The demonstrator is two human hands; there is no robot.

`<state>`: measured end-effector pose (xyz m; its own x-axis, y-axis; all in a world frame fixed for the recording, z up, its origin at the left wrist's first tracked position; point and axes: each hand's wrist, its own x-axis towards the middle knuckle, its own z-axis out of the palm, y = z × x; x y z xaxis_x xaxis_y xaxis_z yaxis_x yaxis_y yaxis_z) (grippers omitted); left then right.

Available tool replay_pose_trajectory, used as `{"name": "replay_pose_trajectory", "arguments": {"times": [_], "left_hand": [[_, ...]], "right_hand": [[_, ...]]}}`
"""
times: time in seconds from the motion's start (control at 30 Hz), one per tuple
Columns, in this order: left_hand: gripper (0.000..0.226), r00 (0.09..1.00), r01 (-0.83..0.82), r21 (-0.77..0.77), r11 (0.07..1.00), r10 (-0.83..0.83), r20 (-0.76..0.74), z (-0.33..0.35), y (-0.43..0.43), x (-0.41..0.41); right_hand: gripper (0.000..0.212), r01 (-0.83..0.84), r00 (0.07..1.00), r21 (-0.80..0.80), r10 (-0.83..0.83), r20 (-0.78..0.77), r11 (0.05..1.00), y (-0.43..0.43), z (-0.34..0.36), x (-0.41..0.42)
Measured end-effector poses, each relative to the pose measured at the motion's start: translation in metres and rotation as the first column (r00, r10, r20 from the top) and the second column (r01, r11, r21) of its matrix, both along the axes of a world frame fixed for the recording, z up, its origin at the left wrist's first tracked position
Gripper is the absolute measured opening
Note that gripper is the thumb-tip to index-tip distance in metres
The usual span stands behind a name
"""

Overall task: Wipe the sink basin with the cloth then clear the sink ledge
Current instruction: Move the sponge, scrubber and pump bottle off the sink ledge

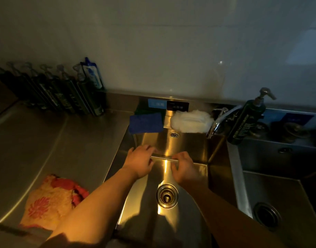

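Note:
Both of my hands reach into the steel sink basin (146,197). My left hand (139,161) and my right hand (184,168) hover over the basin's far step, fingers loosely curled, nothing held. On the back ledge lie a blue cloth (146,122) and a white fluffy cloth (190,121). An orange and red floral cloth (51,199) lies crumpled on the counter left of the basin, beside my left forearm. The drain (167,195) sits between my forearms.
A row of dark pump bottles (51,93) stands against the wall at back left. A faucet (218,122) and a dark pump bottle (246,119) stand right of the ledge. A second basin (271,190) lies to the right.

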<state>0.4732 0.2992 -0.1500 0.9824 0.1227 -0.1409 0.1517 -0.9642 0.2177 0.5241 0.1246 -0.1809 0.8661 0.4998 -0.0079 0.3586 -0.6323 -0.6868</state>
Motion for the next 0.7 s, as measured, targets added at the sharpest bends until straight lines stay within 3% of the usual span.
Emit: {"name": "replay_pose_trajectory", "arguments": {"times": [0.2, 0.47, 0.7], "left_hand": [[0.036, 1.0, -0.023, 0.061, 0.998, 0.022, 0.012, -0.006, 0.023, 0.02], [0.045, 0.998, 0.059, 0.146, 0.987, -0.064, 0.028, 0.001, 0.064, 0.08], [0.083, 0.992, 0.08, 0.233, 0.969, -0.055, -0.111, -0.015, 0.078, 0.119]], "right_hand": [[0.029, 0.018, 0.987, -0.157, 0.007, 0.158, 0.987, 0.034, -0.008, 0.027], [0.026, 0.127, 0.949, -0.353, -0.011, 0.314, 0.927, 0.065, -0.011, 0.084], [0.055, 0.2, 0.935, -0.413, -0.047, 0.351, 0.889, 0.074, -0.001, 0.125]]}}
